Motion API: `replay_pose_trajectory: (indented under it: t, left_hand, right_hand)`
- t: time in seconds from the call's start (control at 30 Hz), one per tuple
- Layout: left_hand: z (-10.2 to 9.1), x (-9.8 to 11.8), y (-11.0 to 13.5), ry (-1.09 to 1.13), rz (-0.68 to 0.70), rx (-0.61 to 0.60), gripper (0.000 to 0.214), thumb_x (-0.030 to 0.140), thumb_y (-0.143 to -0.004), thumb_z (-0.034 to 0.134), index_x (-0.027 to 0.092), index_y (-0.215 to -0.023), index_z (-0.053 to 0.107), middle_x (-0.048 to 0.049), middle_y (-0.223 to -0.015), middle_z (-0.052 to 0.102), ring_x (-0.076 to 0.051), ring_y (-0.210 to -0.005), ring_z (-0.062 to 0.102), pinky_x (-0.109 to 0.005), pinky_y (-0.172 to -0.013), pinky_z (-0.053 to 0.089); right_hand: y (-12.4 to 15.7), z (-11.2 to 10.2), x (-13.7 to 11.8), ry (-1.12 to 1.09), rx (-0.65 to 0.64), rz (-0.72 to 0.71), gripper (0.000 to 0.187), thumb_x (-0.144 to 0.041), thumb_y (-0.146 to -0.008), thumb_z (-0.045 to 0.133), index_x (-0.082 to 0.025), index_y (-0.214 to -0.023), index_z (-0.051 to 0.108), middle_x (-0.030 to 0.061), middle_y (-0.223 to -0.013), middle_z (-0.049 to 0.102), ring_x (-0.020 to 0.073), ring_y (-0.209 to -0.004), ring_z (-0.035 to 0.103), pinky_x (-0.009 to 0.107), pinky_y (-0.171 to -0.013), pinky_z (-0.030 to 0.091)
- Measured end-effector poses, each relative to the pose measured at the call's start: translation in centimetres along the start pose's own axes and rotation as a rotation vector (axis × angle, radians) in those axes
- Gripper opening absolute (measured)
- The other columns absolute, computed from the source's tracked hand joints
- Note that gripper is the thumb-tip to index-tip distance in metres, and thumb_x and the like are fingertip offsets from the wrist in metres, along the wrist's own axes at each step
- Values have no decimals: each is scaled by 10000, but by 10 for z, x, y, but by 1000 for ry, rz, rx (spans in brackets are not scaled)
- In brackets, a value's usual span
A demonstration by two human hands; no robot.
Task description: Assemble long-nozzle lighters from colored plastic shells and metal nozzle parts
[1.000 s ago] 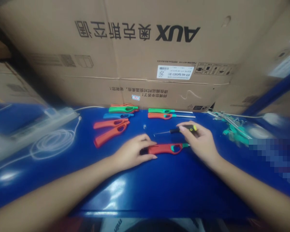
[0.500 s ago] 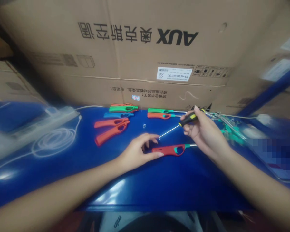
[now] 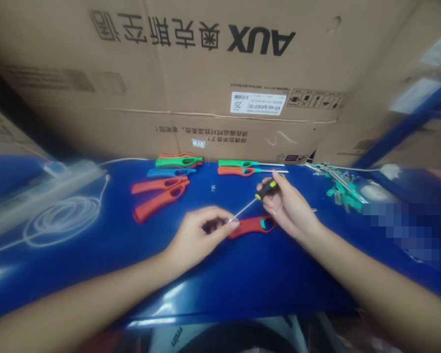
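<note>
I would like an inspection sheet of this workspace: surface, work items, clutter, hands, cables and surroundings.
Surface: glossy blue tabletop, reflecting light.
Work items: black-and-yellow screwdriver; long red plastic lighter body on the tabletop.
Clutter: green, blue and red plastic lighter bodies farther back, two with metal rods; tiny silvery pieces; teal plastic parts, right.
Hands: right hand grips the screwdriver; left hand has fingers at its metal tip, contact unclear.
Cables: coiled white cable at left; thin white cable farther back.
Surroundings: large brown cardboard box behind, its printing upside down.
</note>
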State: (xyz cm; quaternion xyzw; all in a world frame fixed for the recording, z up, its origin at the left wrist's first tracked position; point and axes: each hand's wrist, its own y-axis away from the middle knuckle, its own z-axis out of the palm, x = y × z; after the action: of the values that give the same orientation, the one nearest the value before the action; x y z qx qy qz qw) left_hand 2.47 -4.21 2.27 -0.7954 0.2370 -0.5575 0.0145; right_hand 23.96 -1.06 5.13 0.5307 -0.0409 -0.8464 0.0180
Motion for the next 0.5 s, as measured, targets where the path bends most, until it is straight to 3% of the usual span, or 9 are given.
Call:
replay_pose_trajectory:
  t: [0.5]
  left_hand:
    - [-6,-1,1,-55,102,-16,74,247,-866,760,203,-886,817,-25,-830,781,-132,-687,667,-241,-647,498]
  right_hand:
    - [0,-5,2,56,-11,-22,423,-576,-797,757,-184,-827,600,-4,-735,669,46,-425,450,172,-353,354]
